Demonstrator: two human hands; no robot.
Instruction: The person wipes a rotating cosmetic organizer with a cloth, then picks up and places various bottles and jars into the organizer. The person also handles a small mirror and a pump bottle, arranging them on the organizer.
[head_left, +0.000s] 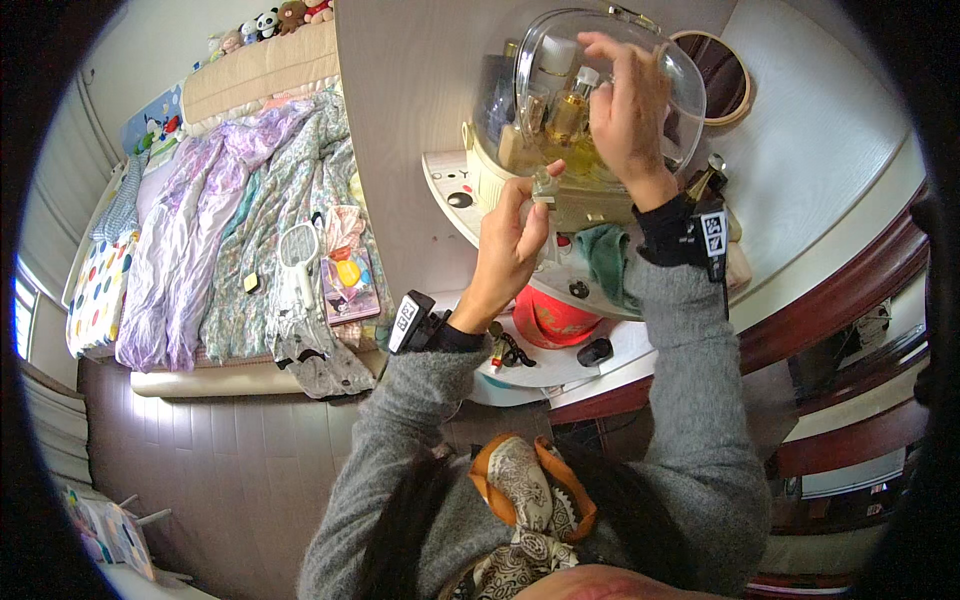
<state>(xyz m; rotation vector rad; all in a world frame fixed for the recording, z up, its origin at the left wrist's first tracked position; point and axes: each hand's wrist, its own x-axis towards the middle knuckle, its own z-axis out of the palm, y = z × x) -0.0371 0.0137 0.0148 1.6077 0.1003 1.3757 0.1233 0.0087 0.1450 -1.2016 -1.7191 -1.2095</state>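
My left hand (514, 236) holds a small clear glass bottle (545, 187) upright between thumb and fingers, just in front of a cream cosmetics case (487, 169). The case has a clear domed cover (686, 97) and holds several bottles, among them a gold perfume bottle (568, 112) with a clear stopper and a larger bottle with a white cap (556, 54). My right hand (630, 112) is raised over the right side of the case, fingers bent and apart, slightly blurred. Whether it touches the cover I cannot tell. Nothing shows between its fingers.
A green cloth (604, 259) lies on the white shelf before the case. Below are a red container (555, 319) and a black computer mouse (595, 351). A round wood-rimmed mirror (712, 75) and a gold-toned bottle (705, 180) are at right. A bed with rumpled covers (225, 225) stands left.
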